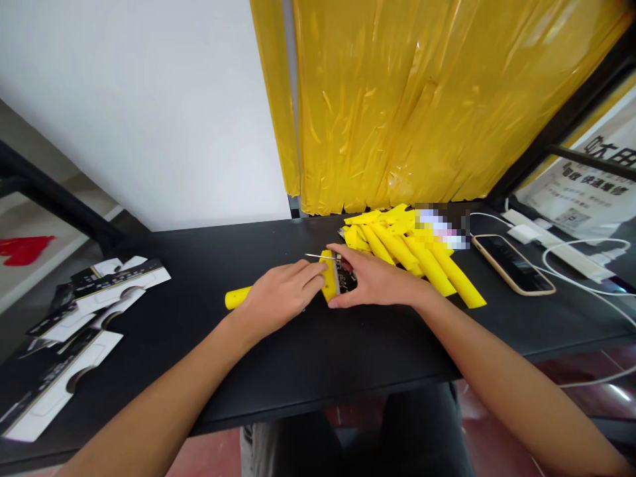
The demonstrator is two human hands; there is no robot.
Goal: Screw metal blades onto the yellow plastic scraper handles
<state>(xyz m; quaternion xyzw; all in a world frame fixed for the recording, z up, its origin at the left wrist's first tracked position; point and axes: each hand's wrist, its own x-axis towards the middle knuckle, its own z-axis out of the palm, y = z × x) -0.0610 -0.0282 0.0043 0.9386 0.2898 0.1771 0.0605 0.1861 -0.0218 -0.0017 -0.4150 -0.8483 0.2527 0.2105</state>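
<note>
While gripping a small yellow-and-dark piece (pixel 330 283) between thumb and fingers of the right hand (pixel 375 275), touching its yellow left part with curled fingers of the left hand (pixel 283 288); cannot tell whether pinching it on that side; keeping to the middle of the counter (pixel 348 371); seeing a thin metal rod (pixel 318 256) by the far end of the piece, pointing left; partly covering a yellow cylinder (pixel 237 297) with the left hand; noting a heap of yellow strips (pixel 395 245) just beyond the right hand; farther right, seeing a phone (pixel 514 265) in a pale case, near a white power strip (pixel 576 255); well to the left, seeing overlapping black-and-white cards (pixel 64 377); beyond the counter, facing yellow sheeting (pixel 422 99) right of a white panel (pixel 173 119).
</note>
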